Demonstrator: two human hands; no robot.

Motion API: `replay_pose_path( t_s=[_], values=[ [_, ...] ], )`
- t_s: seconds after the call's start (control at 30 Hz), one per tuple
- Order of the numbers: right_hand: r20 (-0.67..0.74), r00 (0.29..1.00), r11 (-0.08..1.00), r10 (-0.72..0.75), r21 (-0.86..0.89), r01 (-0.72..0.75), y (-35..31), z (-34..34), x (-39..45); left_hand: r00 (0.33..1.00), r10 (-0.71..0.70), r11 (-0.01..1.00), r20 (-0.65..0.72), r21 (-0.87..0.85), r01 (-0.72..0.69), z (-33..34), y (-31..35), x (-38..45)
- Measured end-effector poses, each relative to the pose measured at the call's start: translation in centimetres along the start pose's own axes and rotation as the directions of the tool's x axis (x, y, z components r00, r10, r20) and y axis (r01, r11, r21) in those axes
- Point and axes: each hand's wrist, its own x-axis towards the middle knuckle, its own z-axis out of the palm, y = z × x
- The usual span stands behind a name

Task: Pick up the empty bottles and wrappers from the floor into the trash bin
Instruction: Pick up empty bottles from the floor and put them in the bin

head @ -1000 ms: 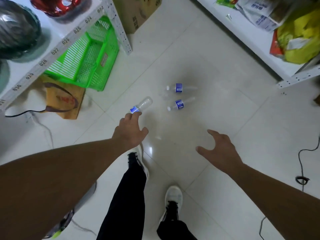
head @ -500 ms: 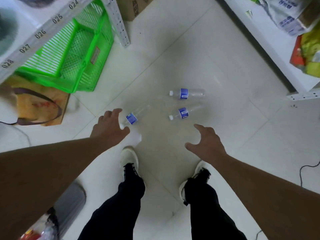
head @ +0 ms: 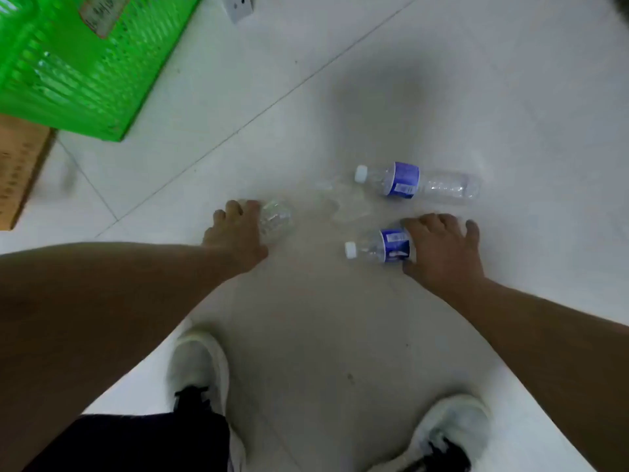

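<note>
Plastic bottles remain on the floor (head: 340,335): left hand (head: 235,233) grips one (head: 275,218), right hand (head: 442,247) grips another (head: 381,247), a third (head: 418,180) untouched.

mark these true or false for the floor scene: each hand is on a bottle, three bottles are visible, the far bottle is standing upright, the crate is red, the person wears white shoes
1. Each hand is on a bottle. True: the left hand covers a clear bottle and the right hand is on a blue-labelled bottle.
2. Three bottles are visible. True: the third is the far bottle.
3. The far bottle stands upright. False: it lies on its side on the floor, untouched.
4. The crate is red. False: it is green.
5. The person wears white shoes. True.
</note>
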Motion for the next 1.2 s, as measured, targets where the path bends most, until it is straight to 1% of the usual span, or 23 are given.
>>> replay_pose_path(
  t_s=[0.07,0.1,0.13,0.2,0.27,0.37,0.47,0.57,0.7,0.8,0.87,0.93,1.03,1.1,1.2],
  values=[
    [-0.032,0.999,0.998,0.002,-0.062,-0.004,0.0,1.3,-0.5,0.999,0.033,0.999,-0.034,0.002,-0.033,0.4,0.4,-0.2],
    [-0.028,1.000,0.998,0.010,-0.063,-0.011,-0.1,1.1,-1.3,0.999,0.032,0.999,-0.030,-0.030,-0.033,0.0,0.7,-0.8],
    [-0.013,1.000,1.000,0.026,-0.018,-0.026,-0.2,0.6,-2.2,0.999,0.028,0.996,-0.025,-0.084,-0.030,-0.5,1.1,-1.7],
    [-0.015,0.997,0.985,0.079,0.153,-0.076,-0.4,-1.8,-4.2,1.000,0.008,0.984,-0.012,-0.177,-0.010,-2.6,1.9,-4.1],
    [-0.003,0.994,0.958,0.113,0.265,-0.108,-0.4,-4.4,-6.8,0.999,-0.016,0.978,0.029,-0.206,0.022,-5.0,2.4,-6.9],
    [0.008,0.986,0.924,0.166,0.348,-0.158,1.1,-8.5,-12.0,0.998,-0.002,0.985,0.068,-0.174,0.014,-10.0,3.6,-11.7],
    [0.025,0.972,0.896,0.234,0.381,-0.226,3.4,-12.7,-16.4,0.996,0.043,0.990,0.083,-0.135,-0.032,-15.1,5.0,-15.7],
    [0.033,0.960,0.872,0.279,0.410,-0.268,5.6,-16.1,-19.6,0.993,0.079,0.987,0.084,-0.143,-0.067,-19.2,6.6,-19.0],
    [0.079,0.934,0.755,0.349,0.566,-0.330,8.3,-19.3,-22.4,0.989,0.120,0.984,0.087,-0.145,-0.106,-22.9,9.3,-22.1],
    [0.104,0.925,0.708,0.366,0.613,-0.349,10.0,-20.5,-23.8,0.991,0.128,0.984,0.051,-0.128,-0.120,-24.0,11.1,-23.9],
    [0.108,0.931,0.713,0.349,0.614,-0.338,11.0,-21.2,-24.5,0.991,0.134,0.986,-0.005,-0.102,-0.134,-23.9,12.2,-25.0],
    [0.108,0.940,0.728,0.322,0.606,-0.319,11.9,-21.9,-24.9,0.989,0.144,0.987,-0.021,-0.075,-0.145,-23.6,13.3,-25.9],
    [0.110,0.944,0.724,0.312,0.616,-0.311,13.0,-22.9,-24.7,0.989,0.142,0.985,0.027,-0.107,-0.139,-23.1,15.1,-26.5],
    [0.110,0.951,0.741,0.289,0.603,-0.295,13.6,-23.1,-23.9,0.988,0.145,0.982,0.057,-0.127,-0.137,-22.9,16.3,-26.0],
    [0.118,0.958,0.764,0.260,0.582,-0.279,14.1,-23.1,-22.3,0.976,0.191,0.978,0.101,-0.107,-0.181,-23.0,17.6,-24.6]
  ],
)
